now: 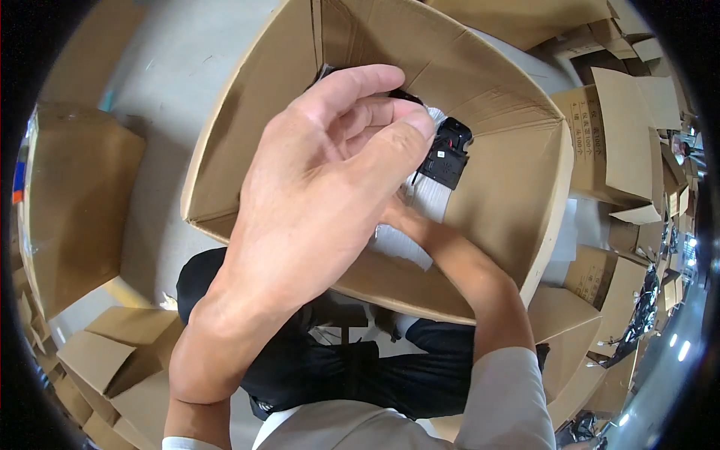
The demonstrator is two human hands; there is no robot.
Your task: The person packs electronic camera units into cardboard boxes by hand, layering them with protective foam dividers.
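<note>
My left hand (322, 172) is raised close in front of me, above a deep cardboard box (517, 191). Its fingers are curled loosely, with a gap between thumb and index finger and nothing visible in them. My right forearm reaches over the near wall into the box. Only the edge of my right hand (396, 212) shows; its fingers are hidden behind the left hand. Beside it, white ribbed packing material (430, 196) lies in the box. A black plastic part (448, 154) with small red wires rests on that material. More dark pieces are partly covered by my left hand.
Another cardboard box (86, 202) stands at left, with an open-flapped carton (124, 349) nearer me. On the right are an open carton (600, 142) and a bundle of black wiring (637, 315). The big box's walls rise around my right arm. Grey floor (176, 82) shows between boxes.
</note>
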